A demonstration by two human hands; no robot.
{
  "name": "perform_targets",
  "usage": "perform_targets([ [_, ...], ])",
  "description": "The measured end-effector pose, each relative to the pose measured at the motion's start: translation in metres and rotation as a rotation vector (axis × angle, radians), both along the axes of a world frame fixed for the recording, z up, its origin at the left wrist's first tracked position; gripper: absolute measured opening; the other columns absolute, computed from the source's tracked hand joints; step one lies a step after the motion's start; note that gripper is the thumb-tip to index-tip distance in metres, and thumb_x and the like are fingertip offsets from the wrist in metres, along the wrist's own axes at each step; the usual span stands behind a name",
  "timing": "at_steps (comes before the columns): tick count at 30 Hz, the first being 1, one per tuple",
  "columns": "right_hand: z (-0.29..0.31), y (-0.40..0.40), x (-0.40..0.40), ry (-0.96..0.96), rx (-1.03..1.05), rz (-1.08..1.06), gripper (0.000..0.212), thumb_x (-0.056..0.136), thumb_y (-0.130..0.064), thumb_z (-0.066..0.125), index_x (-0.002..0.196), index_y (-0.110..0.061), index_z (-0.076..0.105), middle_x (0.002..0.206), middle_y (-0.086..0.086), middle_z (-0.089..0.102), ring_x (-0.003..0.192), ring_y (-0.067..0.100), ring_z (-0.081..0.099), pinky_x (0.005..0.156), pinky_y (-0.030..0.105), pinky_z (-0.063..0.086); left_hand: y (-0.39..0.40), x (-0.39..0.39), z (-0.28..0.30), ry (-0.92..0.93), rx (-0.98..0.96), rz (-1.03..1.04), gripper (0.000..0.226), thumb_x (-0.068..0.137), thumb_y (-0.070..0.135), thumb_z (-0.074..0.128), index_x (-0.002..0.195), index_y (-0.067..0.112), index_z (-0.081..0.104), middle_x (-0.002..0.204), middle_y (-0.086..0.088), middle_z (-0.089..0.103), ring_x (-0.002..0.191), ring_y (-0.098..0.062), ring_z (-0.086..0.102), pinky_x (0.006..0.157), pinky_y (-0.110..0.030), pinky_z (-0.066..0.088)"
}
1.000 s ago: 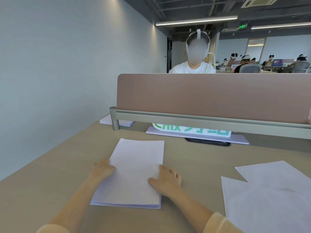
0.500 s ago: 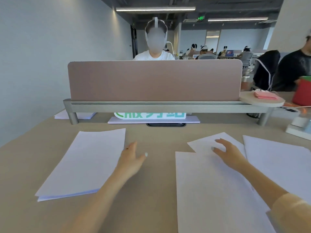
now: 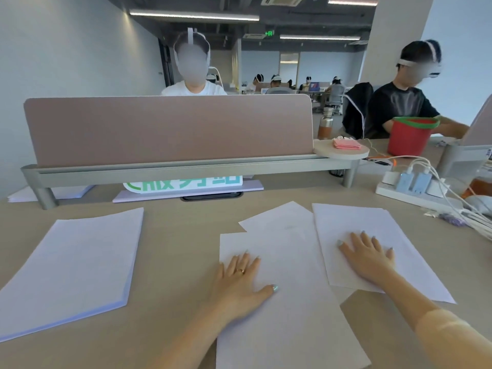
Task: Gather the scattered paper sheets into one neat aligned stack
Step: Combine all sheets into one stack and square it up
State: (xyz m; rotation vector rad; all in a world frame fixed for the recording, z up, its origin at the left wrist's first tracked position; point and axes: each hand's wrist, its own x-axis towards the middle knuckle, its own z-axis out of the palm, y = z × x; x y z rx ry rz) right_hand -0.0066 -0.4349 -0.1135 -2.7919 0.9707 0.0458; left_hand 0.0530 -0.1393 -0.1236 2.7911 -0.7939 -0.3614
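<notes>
A neat stack of white paper lies on the desk at the left, with no hand on it. To its right three loose sheets overlap. My left hand rests flat, fingers spread, on the left edge of the nearest loose sheet. My right hand lies flat on the right sheet. A third sheet sticks out at an angle behind them, partly covered.
A pink divider screen on a grey rail crosses the desk's far side, with a green-lettered sign under it. A white power strip with cables sits at the right. People sit behind the screen and at the far right, near a red bucket.
Both hands left the stack and moved right onto the loose sheets. My view swung right too. The right hand shifted from the angled back sheet to the right sheet.
</notes>
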Motion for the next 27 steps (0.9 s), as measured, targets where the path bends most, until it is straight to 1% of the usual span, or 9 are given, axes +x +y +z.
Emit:
perform_targets([
  [8,0.003,0.073,0.010,-0.025,0.101,0.310,0.057,0.099,-0.050,0.014,0.152,-0.031,0.005,0.162,-0.006,-0.002,0.149,0.015,-0.002,0.119,0.044,-0.002,-0.017,0.008,0.006,0.023,-0.144,0.212,0.073,0.089,0.066,0.015,0.151,0.030,0.001,0.161,0.004,-0.007,0.148,-0.015,-0.008,0.120,-0.040,-0.005],
  [11,0.009,0.101,0.011,-0.131,0.399,0.357,0.056,0.099,-0.051,0.020,0.151,-0.030,0.015,0.161,-0.010,0.008,0.149,0.010,0.001,0.119,0.038,-0.005,-0.019,0.008,0.005,0.001,-0.131,0.221,0.076,0.088,0.068,0.019,0.151,0.030,0.002,0.161,0.004,-0.006,0.148,-0.015,-0.007,0.120,-0.040,-0.004],
  [14,0.024,0.103,0.009,-0.297,0.784,0.293,0.061,0.094,-0.053,0.040,0.149,-0.030,0.026,0.158,-0.013,0.017,0.148,0.010,0.010,0.119,0.034,0.007,-0.016,0.007,0.006,-0.019,-0.201,0.232,0.078,0.088,0.067,0.027,0.151,0.028,0.004,0.161,0.002,-0.006,0.148,-0.016,-0.007,0.120,-0.038,-0.002],
  [15,0.026,0.094,0.011,-0.372,0.790,0.234,0.063,0.092,-0.052,0.046,0.148,-0.028,0.029,0.158,-0.010,0.017,0.147,0.012,0.014,0.118,0.034,0.012,-0.014,0.006,0.008,-0.021,-0.252,0.259,0.076,0.089,0.064,0.029,0.151,0.028,0.005,0.161,0.002,-0.005,0.148,-0.016,-0.006,0.120,-0.038,-0.001],
  [17,0.027,0.069,0.013,-0.394,0.540,0.102,0.063,0.092,-0.051,0.048,0.146,-0.025,0.032,0.159,-0.004,0.019,0.147,0.017,0.016,0.118,0.037,0.014,-0.006,0.008,0.009,-0.055,-0.299,0.326,0.073,0.090,0.061,0.031,0.151,0.027,0.008,0.161,0.002,-0.003,0.149,-0.016,-0.005,0.120,-0.039,0.000],
  [19,0.022,0.051,0.012,-0.246,0.294,0.041,0.060,0.093,-0.055,0.039,0.144,-0.023,0.034,0.156,-0.002,0.027,0.145,0.019,0.019,0.116,0.040,0.014,0.002,0.010,0.008,-0.095,-0.210,0.364,0.075,0.088,0.064,0.029,0.151,0.028,0.009,0.161,0.001,-0.002,0.149,-0.020,-0.005,0.120,-0.040,0.000],
  [22,0.013,0.050,0.008,-0.152,0.195,0.072,0.061,0.093,-0.056,0.034,0.143,-0.021,0.034,0.153,-0.005,0.032,0.143,0.018,0.024,0.113,0.036,0.017,0.005,0.014,0.004,-0.098,-0.093,0.389,0.078,0.086,0.069,0.027,0.151,0.028,0.009,0.161,-0.001,-0.002,0.148,-0.026,-0.006,0.119,-0.043,-0.001],
  [25,0.019,0.065,0.012,-0.236,0.410,0.097,0.060,0.092,-0.057,0.038,0.143,-0.025,0.035,0.145,-0.007,0.043,0.137,0.021,0.035,0.107,0.036,0.030,0.001,0.016,0.004,-0.102,-0.081,0.415,0.079,0.086,0.068,0.026,0.151,0.026,0.008,0.161,-0.002,-0.002,0.148,-0.029,-0.006,0.119,-0.043,0.000],
  [27,0.025,0.077,0.015,-0.330,0.753,0.077,0.052,0.090,-0.058,0.043,0.130,-0.025,0.048,0.123,-0.009,0.055,0.118,0.018,0.053,0.095,0.032,0.039,0.001,0.016,0.005,-0.096,-0.103,0.434,0.079,0.087,0.067,0.027,0.151,0.025,0.007,0.161,-0.002,-0.003,0.148,-0.029,-0.006,0.120,-0.041,0.000],
])
